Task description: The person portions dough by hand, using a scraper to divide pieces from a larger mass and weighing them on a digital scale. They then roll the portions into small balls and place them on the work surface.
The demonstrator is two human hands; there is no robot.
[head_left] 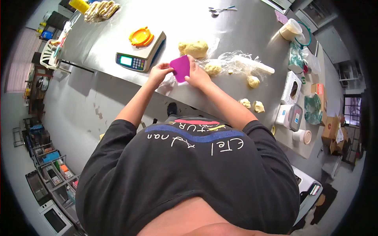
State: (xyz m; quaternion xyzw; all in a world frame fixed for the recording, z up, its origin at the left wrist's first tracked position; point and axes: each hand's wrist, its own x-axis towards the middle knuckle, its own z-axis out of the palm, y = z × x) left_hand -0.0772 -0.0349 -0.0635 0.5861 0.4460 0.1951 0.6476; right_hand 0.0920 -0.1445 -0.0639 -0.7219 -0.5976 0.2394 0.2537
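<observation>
A purple dough scraper (180, 69) is held up near the front edge of the steel table. My right hand (199, 76) grips its right side, thumb on the near face. My left hand (160, 73) pinches at the left edge of the scraper with its fingertips. Just beyond the scraper lies a big lump of yellowish dough (195, 48). Smaller dough pieces, one near my right wrist (213, 70) and another farther right (253, 82), rest by crumpled plastic film (232, 59). Left of my hands stands a digital scale (136, 57) with orange dumpling moulds (141, 37) on it.
A white roller (256, 64) lies on the film. Two dough bits (258, 106) sit near my right forearm. Spoons (221, 10) lie at the back, with a bundle of pale sticks (101, 10) at far left. Tubs (289, 117) and a beige container (290, 30) line the right side.
</observation>
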